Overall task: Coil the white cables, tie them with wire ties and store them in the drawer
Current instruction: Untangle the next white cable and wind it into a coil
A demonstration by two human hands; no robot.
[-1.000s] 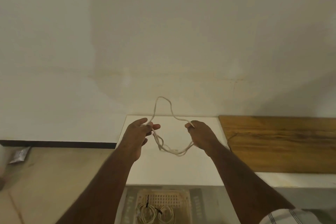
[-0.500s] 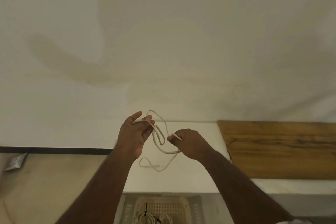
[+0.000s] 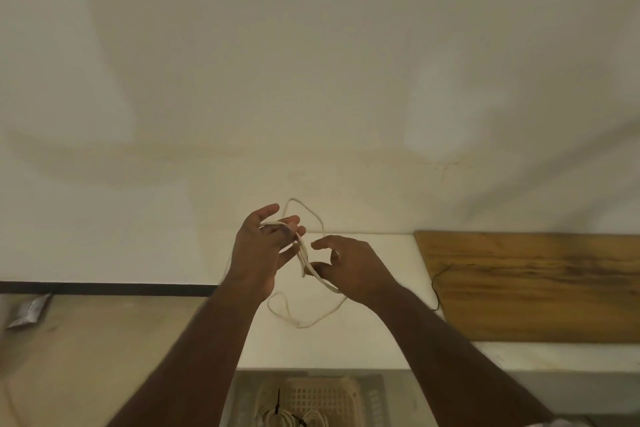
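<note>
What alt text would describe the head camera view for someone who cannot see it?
Two bare hands coil a white cable above a white counter: the left hand has loops draped over its spread fingers, and the right hand pinches a strand. Below, a basket in an open drawer holds coiled cables; a wooden board lies at right.
</note>
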